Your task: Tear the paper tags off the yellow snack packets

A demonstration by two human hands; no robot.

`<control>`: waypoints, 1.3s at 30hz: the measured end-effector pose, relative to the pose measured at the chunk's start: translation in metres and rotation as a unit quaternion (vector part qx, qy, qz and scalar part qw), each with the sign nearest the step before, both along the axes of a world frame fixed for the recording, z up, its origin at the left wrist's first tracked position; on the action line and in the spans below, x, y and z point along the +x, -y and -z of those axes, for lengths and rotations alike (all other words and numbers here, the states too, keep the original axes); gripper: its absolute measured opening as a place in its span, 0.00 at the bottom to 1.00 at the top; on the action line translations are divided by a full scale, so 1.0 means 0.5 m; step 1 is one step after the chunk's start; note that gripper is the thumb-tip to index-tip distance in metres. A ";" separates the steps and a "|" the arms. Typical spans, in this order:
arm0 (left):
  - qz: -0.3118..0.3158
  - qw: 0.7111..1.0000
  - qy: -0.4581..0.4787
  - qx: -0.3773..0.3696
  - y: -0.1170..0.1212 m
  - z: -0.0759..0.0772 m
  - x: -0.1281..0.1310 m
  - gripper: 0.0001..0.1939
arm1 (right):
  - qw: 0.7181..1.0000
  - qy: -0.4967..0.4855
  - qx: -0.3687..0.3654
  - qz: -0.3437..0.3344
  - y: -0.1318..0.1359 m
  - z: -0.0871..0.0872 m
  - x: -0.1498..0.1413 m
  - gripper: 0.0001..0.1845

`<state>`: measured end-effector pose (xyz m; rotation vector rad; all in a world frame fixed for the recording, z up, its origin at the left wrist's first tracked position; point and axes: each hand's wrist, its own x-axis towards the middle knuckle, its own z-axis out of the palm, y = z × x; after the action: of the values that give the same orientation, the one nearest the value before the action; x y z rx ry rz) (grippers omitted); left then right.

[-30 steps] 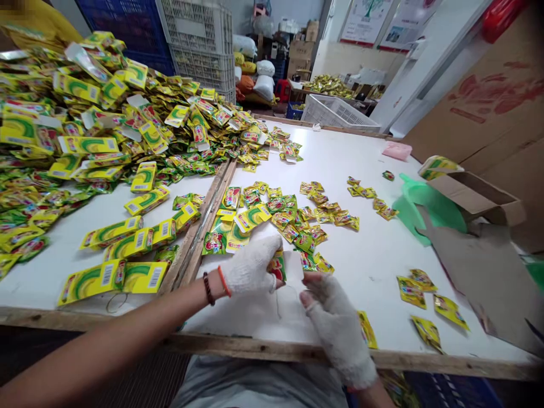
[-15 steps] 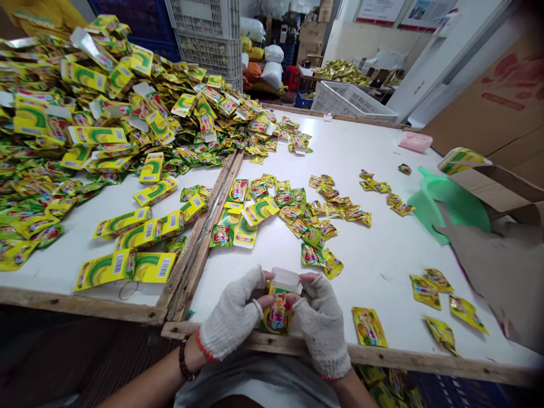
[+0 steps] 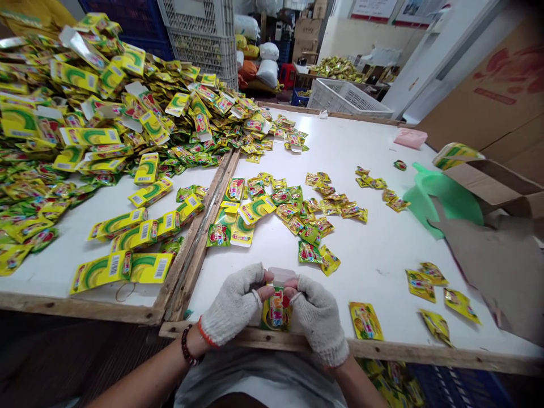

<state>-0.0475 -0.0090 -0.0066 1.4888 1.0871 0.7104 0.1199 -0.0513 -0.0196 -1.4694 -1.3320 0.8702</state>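
Note:
A small yellow-green candy box (image 3: 276, 310) printed "TWINS" stands at the table's front edge, its white top flap (image 3: 282, 275) raised. My left hand (image 3: 236, 303), in a white fingerless knit glove, pinches the box's upper left side. My right hand (image 3: 319, 314), gloved the same way, grips the upper right side near the flap. Both thumbs press close to the opening; the inside of the box is hidden. Right of my hands lies a flat yellow sachet (image 3: 365, 321). Beyond them are loose green and yellow sachets (image 3: 309, 251) and a few boxes (image 3: 257, 209).
A large heap of boxes and sachets (image 3: 127, 113) covers the left table. A wooden strip (image 3: 199, 249) divides the two tabletops. On the right are a green plastic scoop (image 3: 450, 195), a cardboard box (image 3: 497, 181) and a pink block (image 3: 410, 137). Crates (image 3: 199, 45) stand behind.
My fingers have drawn closer together at the top of the box, and the flap tilts further back. The view has shifted slightly; the other things lie as before.

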 end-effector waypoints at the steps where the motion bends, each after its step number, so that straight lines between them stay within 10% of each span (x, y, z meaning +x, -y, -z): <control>1: 0.003 1.000 0.017 -0.015 -0.001 0.002 0.000 0.15 | 1.000 -0.019 -0.006 0.001 -0.002 -0.002 0.001 0.05; 4: 0.023 0.998 0.045 -0.027 -0.003 0.009 -0.002 0.27 | 0.996 -0.079 -0.029 -0.008 -0.004 -0.003 0.004 0.19; 10: 0.072 0.991 -0.037 0.110 -0.007 -0.009 -0.007 0.08 | 0.996 0.050 0.028 -0.068 0.001 -0.007 0.016 0.09; 19: 0.090 0.994 -0.049 0.027 -0.033 -0.043 -0.008 0.11 | 0.996 0.061 -0.005 -0.060 -0.016 -0.048 0.024 0.07; 26: 0.171 0.978 0.006 0.117 -0.002 -0.053 -0.030 0.12 | 0.983 0.000 -0.009 -0.185 -0.006 -0.063 0.044 0.07; 39: 0.216 0.906 -0.149 0.332 -0.059 -0.051 -0.028 0.11 | 0.978 0.069 0.131 -0.145 0.007 -0.018 0.036 0.20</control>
<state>-0.0617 0.0207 0.0187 2.3978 0.7018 0.5662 0.1381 -0.0546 -0.0109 -1.1643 -1.7263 0.7479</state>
